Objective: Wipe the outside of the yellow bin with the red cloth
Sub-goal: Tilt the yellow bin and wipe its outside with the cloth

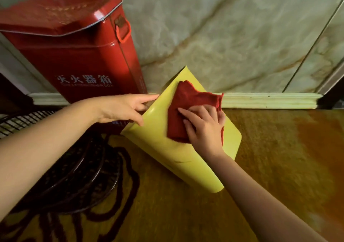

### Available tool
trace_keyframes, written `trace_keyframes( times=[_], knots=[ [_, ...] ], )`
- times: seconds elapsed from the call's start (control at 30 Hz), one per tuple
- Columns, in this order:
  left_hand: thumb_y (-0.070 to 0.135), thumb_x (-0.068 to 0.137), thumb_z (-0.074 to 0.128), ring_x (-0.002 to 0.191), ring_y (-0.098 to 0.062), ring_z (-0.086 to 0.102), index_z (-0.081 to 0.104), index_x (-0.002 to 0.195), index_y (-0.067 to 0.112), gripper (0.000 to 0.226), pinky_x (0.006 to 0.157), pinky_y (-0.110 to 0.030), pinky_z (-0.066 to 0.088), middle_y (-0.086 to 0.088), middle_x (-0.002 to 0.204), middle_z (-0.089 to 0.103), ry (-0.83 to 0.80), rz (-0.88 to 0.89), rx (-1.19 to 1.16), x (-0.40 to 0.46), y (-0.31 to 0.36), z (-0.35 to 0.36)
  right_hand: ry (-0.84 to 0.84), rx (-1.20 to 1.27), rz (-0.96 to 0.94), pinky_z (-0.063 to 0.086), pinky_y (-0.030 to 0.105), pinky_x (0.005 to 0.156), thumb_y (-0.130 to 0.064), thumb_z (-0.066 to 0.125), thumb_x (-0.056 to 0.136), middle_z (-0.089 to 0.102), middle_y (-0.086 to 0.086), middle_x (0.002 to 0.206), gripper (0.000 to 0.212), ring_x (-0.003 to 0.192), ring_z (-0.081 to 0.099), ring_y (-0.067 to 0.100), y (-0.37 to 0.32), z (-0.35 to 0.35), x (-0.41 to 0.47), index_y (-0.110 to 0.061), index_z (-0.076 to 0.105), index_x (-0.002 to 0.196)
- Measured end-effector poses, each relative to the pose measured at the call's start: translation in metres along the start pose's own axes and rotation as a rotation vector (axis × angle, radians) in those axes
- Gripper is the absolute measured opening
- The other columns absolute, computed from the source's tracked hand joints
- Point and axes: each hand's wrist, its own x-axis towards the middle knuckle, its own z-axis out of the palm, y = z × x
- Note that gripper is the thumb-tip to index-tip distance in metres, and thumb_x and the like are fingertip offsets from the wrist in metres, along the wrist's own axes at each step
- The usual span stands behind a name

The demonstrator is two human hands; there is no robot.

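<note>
The yellow bin [167,148] lay tipped on its side on the glossy amber floor [279,158], one broad flat face turned up, its far end reaching toward the pale skirting board [270,100] at the foot of the marbled wall [242,36]. And there was the red cloth [188,109], bunched and folded, spread over the upper half of that face, with one corner trailing off the bin's far right edge. The right hand [204,128] sat flat on top of the cloth's near right part, fingers [188,112] stretched out and a little fanned, pressing the fabric down against the plastic rather than gripping it; the thumb side was tucked away, so how it caught the cloth there could not be told. Over on the other side, the left hand [122,109] reached in from the left and met the bin's left edge, fingers loosely apart, the index pointing along the rim and the lower fingertips touching the yellow surface just beside the cloth but not on it. Just behind that hand stood a tall red metal box [78,51] with white lettering, close against the bin's left side. Dark looping wire shapes [74,167] lay on the floor at the near left, under the left forearm.
</note>
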Motion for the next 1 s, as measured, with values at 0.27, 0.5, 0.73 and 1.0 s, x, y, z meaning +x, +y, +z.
trace_keyframes(
  times=[0.27,0.5,0.73,1.0],
  knots=[
    [-0.006,0.080,0.056,0.078,-0.029,0.046,0.011,0.138,0.039,0.087,0.070,-0.045,0.035,-0.037,0.102,0.062,-0.100,0.049,0.113,-0.003,-0.001,0.000,-0.105,0.056,0.036,-0.003,0.070,0.104,-0.074,0.018,0.080,-0.015,-0.014,0.155,0.063,0.142,-0.020,0.021,0.024,0.030,0.011,-0.055,0.005,0.138],
    [-0.004,0.078,0.059,0.082,-0.030,0.047,0.012,0.138,0.039,0.087,0.074,-0.047,0.032,-0.036,0.103,0.063,-0.073,0.078,0.133,0.012,-0.006,-0.011,-0.111,0.096,0.423,0.006,0.071,0.107,-0.081,0.026,0.070,-0.001,-0.018,0.156,0.068,0.144,-0.012,0.016,0.069,0.032,0.007,-0.062,0.006,0.132],
    [0.008,0.073,0.064,0.081,-0.032,0.040,0.027,0.113,0.067,0.081,0.072,-0.049,0.027,-0.042,0.098,0.059,-0.146,0.141,0.085,0.018,0.008,-0.003,-0.041,0.136,0.255,0.009,0.059,0.111,-0.079,0.017,0.075,-0.005,-0.015,0.155,0.068,0.144,-0.011,0.015,0.024,0.027,-0.019,-0.055,0.003,0.136],
    [-0.002,0.081,0.056,0.066,-0.003,0.058,0.017,0.140,0.026,0.077,0.066,-0.017,0.044,0.006,0.067,0.074,-0.076,0.214,0.072,0.034,0.027,0.007,0.007,0.226,0.429,0.010,0.058,0.114,-0.062,0.033,0.085,0.016,-0.006,0.157,0.055,0.144,0.006,0.020,0.086,0.016,0.037,-0.051,0.021,0.137]
  ],
)
